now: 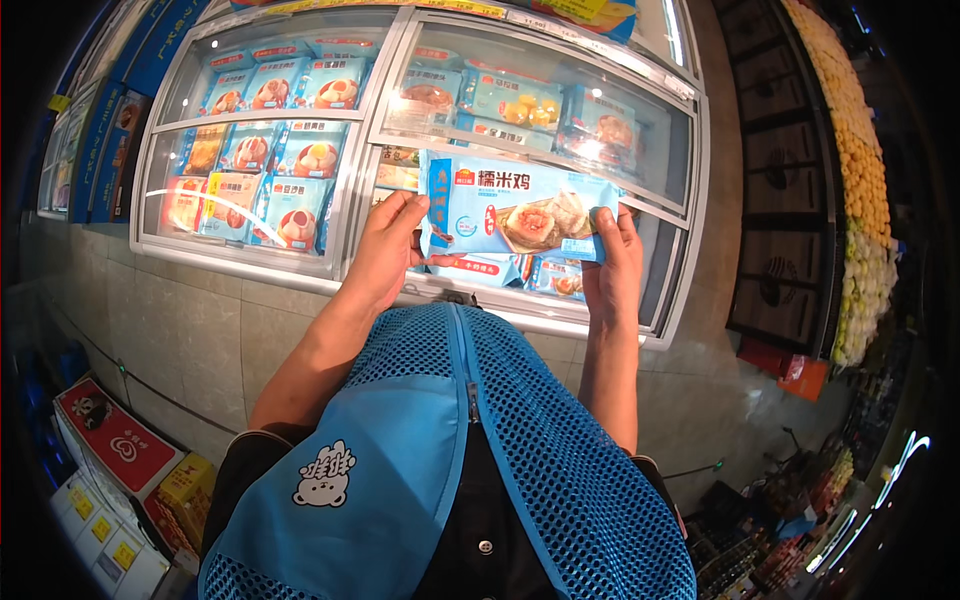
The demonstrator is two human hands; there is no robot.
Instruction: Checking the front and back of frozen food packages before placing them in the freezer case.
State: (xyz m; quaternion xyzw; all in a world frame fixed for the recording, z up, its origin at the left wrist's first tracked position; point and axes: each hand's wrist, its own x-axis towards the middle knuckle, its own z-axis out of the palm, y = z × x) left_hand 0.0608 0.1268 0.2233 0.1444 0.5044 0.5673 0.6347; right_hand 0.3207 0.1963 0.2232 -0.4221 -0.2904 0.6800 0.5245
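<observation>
A blue plastic packet of frozen food (517,206) lies level between my two hands, its printed face turned up towards me. Pictures of a filled rice dumpling and some writing are on it. My left hand (394,240) pinches its left end with the thumb on top. The right end is gripped by my right hand (615,247), thumb on the face and fingers underneath. Below the packet is the near part of a glass-topped chest freezer (517,319). More packets (476,270) lie inside it, partly covered by the held one.
To the left, another freezer section (232,124) with glass lids holds several bun packets (296,214). A price-tag rail (525,21) runs along the back. A produce stand (776,225) is on the right. An ice-cream freezer (120,442) stands at lower left on the tiled floor (195,300).
</observation>
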